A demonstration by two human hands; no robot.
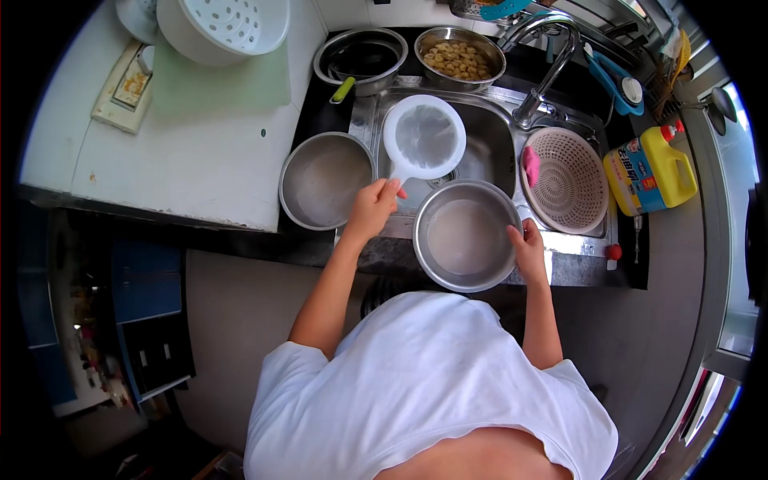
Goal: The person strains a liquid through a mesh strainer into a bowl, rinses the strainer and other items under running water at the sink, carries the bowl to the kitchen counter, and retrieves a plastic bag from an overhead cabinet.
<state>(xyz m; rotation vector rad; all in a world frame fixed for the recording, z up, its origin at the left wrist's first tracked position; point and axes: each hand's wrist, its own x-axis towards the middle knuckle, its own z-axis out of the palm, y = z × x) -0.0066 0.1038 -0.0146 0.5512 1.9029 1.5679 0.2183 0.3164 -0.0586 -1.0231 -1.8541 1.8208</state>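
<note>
My left hand (374, 210) is closed on the handle of a white strainer (425, 137), which hangs over the left basin of the steel sink (490, 148). With my right hand (527, 250) I grip the rim of a metal bowl (466, 236) at the front edge of the sink. Cloudy, pale liquid fills part of this bowl. A second metal bowl (326, 181), also with cloudy liquid, stands on the dark counter left of the sink, close to my left hand.
Behind the sink are a bowl of light brown chunks (457, 61), a bowl with a green-handled tool (343, 90) and the faucet (552, 80). To the right are a beige colander (565, 181) with a pink cloth (531, 166) and a yellow bottle (650, 170).
</note>
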